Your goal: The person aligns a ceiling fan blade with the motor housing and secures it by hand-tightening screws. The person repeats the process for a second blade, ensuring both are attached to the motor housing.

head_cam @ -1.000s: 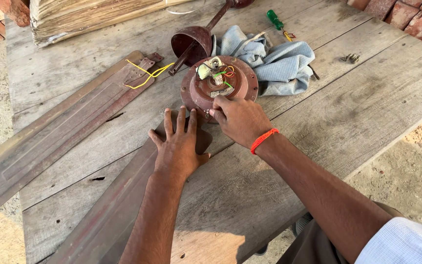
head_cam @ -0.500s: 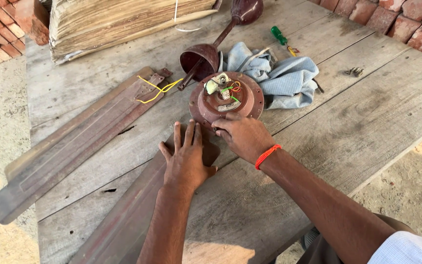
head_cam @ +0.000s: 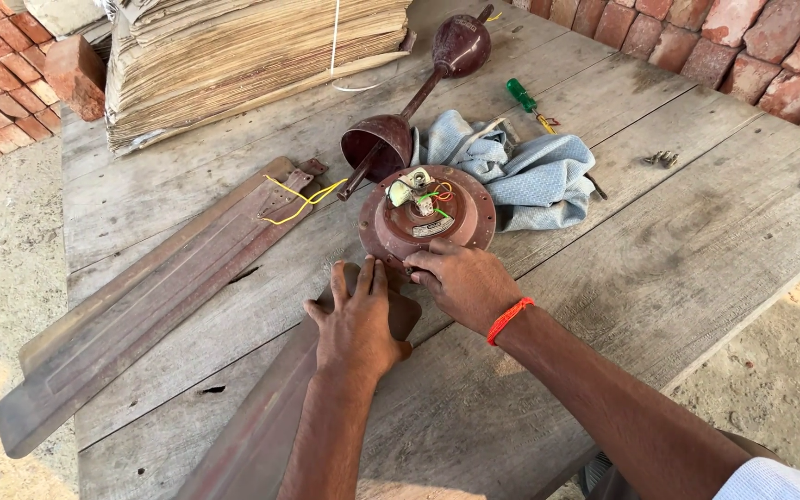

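Hands: left hand (head_cam: 360, 319) flat on one of two blades (head_cam: 261, 431); right hand (head_cam: 460, 282) pinching motor hub (head_cam: 426, 219).

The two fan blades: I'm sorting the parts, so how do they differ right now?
The near blade lies under the left hand, its end against the motor hub, where the right hand rests. The far blade lies alone, untouched, apart from the hub, yellow wire across its bracket. Both are long, brown and flat on the table.

A weathered plank bench (head_cam: 678, 278) carries a round fan motor (head_cam: 426, 220) at centre, with a blue cloth (head_cam: 539, 181) just right of it. Two brown fan blades (head_cam: 141, 296) lie on the left, a tied paper stack (head_cam: 252, 56) sits far.
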